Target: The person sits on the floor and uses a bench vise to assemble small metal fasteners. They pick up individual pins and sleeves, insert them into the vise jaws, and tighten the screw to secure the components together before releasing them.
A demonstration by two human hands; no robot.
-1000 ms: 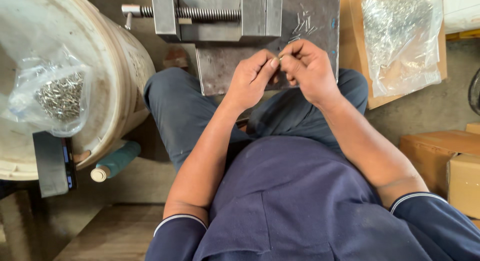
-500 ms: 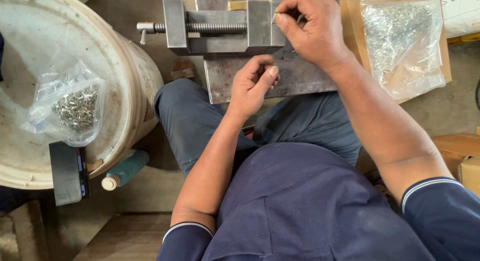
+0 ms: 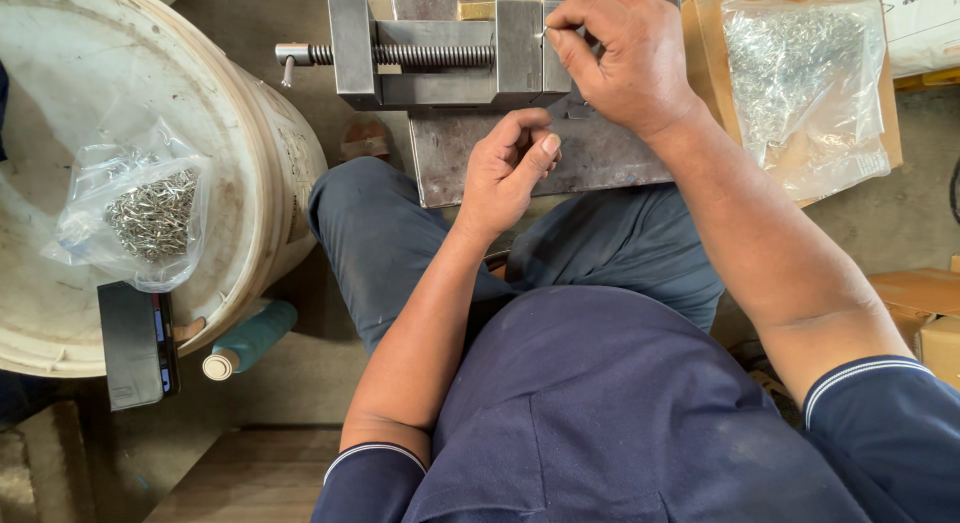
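Left hand (image 3: 510,168) sits curled and empty-looking near my lap, over the steel plate (image 3: 600,158) — while the right hand (image 3: 620,58) has just reached up, pinching a tiny metal pin (image 3: 541,32) right at the vise (image 3: 450,53) jaw, so it's loading time.
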